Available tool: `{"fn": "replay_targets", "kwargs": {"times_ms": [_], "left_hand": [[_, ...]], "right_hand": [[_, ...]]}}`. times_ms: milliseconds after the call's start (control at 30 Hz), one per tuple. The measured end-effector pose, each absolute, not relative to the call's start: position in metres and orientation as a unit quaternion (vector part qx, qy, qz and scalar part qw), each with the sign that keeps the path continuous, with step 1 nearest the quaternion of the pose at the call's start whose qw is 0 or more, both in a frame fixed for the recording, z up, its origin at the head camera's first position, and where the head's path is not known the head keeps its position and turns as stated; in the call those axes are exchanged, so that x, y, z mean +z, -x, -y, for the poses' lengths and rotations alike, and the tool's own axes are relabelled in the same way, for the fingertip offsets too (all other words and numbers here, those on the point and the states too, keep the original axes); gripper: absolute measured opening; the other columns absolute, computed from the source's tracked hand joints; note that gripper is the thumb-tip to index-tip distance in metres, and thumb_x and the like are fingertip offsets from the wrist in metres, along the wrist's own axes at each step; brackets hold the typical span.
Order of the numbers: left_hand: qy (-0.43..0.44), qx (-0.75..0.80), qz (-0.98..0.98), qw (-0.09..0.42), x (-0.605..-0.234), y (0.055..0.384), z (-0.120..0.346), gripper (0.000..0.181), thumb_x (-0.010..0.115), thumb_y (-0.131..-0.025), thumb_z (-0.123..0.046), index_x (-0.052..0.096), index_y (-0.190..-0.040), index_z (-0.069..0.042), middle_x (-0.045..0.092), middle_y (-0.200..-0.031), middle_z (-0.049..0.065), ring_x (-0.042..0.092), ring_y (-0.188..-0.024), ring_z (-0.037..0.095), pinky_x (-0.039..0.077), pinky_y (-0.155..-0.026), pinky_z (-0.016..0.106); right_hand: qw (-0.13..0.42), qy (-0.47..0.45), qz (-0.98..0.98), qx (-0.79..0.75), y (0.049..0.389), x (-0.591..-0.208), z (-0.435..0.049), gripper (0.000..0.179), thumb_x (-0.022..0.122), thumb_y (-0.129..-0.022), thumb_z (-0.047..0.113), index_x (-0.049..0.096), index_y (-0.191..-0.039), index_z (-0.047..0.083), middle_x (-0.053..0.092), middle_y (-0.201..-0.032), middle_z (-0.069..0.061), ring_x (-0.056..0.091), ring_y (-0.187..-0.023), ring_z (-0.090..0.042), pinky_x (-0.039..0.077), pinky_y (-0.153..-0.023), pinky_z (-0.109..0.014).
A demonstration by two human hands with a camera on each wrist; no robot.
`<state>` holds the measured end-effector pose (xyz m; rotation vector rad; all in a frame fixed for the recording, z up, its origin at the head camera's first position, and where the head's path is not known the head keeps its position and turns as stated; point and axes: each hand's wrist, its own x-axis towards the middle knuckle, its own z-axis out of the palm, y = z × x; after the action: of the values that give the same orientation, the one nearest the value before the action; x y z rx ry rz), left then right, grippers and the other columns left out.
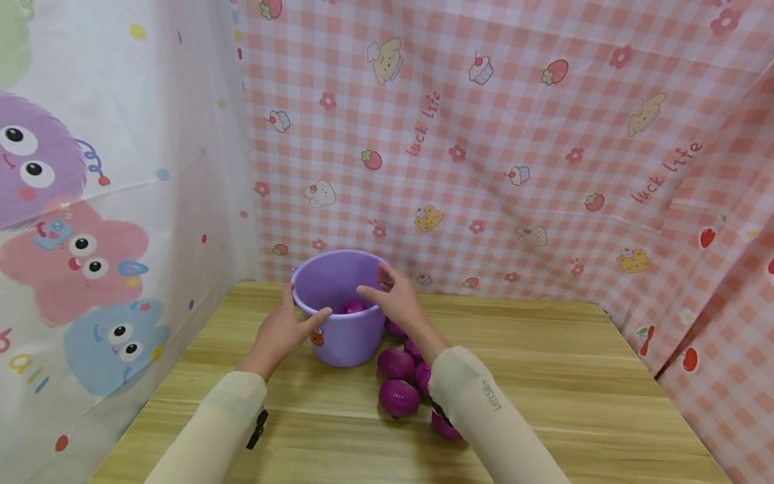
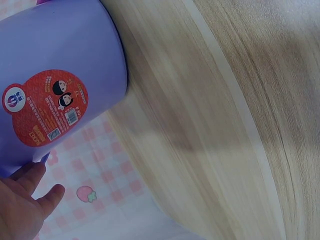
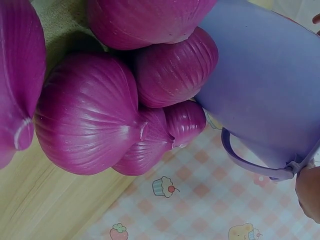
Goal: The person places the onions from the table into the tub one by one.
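Observation:
A purple plastic bucket (image 1: 347, 339) stands upright on the wooden table, with an onion (image 1: 352, 307) visible inside. My left hand (image 1: 284, 333) holds the bucket's left side, its thumb along the front rim and its fingers outside by the rim. On the opposite side my right hand (image 1: 396, 299) holds the rim, thumb over the opening and fingers at the outer wall near the handle (image 3: 250, 167). A red label (image 2: 52, 107) shows on the bucket in the left wrist view. Beside the bucket, under my right forearm, lie several purple-red onions (image 1: 399, 398), partly hidden by the sleeve.
The wooden table (image 1: 544, 376) extends to the right and towards me. A pink checked cloth (image 1: 459, 188) hangs behind its far edge, and a white cloth with cartoon figures (image 1: 181, 202) hangs at the left.

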<state>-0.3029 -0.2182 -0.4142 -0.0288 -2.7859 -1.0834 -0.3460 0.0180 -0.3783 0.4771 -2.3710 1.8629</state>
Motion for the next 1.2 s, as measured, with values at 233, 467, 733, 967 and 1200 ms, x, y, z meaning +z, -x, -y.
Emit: {"fn": "replay_targets", "kwargs": {"times_ms": [233, 467, 733, 967, 1200], "left_hand": [[0.009, -0.369, 0.926, 0.076, -0.414, 0.303, 0.217, 0.119, 0.054, -0.081, -0.08, -0.006, -0.158, -0.012, 0.034, -0.153, 0.028, 0.039, -0.135, 0.047, 0.032, -0.106, 0.062], [0.01, -0.365, 0.927, 0.083, -0.412, 0.304, 0.216, 0.119, 0.053, -0.081, -0.081, -0.005, -0.159, -0.011, 0.035, -0.152, 0.028, 0.041, -0.133, 0.047, 0.034, -0.104, 0.063], [0.043, -0.317, 0.933, 0.168, -0.411, 0.305, 0.215, 0.111, 0.059, -0.081, -0.076, 0.023, -0.154, 0.0, 0.03, -0.152, 0.025, 0.036, -0.136, 0.044, 0.034, -0.105, 0.061], [0.105, -0.243, 0.926, 0.27, -0.413, 0.304, 0.214, 0.08, 0.071, -0.085, -0.057, 0.052, -0.128, 0.007, 0.048, -0.134, 0.024, 0.049, -0.122, 0.041, 0.042, -0.1, 0.056], [0.15, -0.217, 0.905, 0.332, -0.419, 0.301, 0.212, 0.058, 0.079, -0.084, -0.041, 0.06, -0.108, 0.008, 0.057, -0.113, 0.023, 0.059, -0.104, 0.038, 0.05, -0.09, 0.052]], "right_hand": [[0.047, -0.157, 0.771, 0.615, 0.346, -0.378, -0.02, 0.076, 0.081, -0.085, 0.02, 0.042, -0.145, -0.005, 0.053, -0.137, -0.024, 0.053, -0.127, -0.033, 0.042, -0.105, -0.034], [0.05, -0.157, 0.773, 0.612, 0.347, -0.377, -0.021, 0.075, 0.081, -0.085, 0.021, 0.043, -0.145, -0.004, 0.054, -0.137, -0.022, 0.053, -0.127, -0.031, 0.042, -0.104, -0.033], [0.04, -0.157, 0.778, 0.607, 0.343, -0.375, -0.022, 0.076, 0.08, -0.085, 0.024, 0.043, -0.146, -0.002, 0.054, -0.137, -0.021, 0.054, -0.126, -0.032, 0.043, -0.104, -0.035], [0.033, -0.164, 0.779, 0.605, 0.339, -0.375, -0.025, 0.076, 0.08, -0.085, 0.028, 0.044, -0.147, 0.002, 0.054, -0.138, -0.018, 0.054, -0.126, -0.031, 0.043, -0.104, -0.035], [0.042, -0.173, 0.763, 0.621, 0.332, -0.374, -0.034, 0.072, 0.08, -0.086, 0.026, 0.046, -0.146, 0.003, 0.054, -0.139, -0.017, 0.054, -0.126, -0.034, 0.045, -0.102, -0.037]]}}
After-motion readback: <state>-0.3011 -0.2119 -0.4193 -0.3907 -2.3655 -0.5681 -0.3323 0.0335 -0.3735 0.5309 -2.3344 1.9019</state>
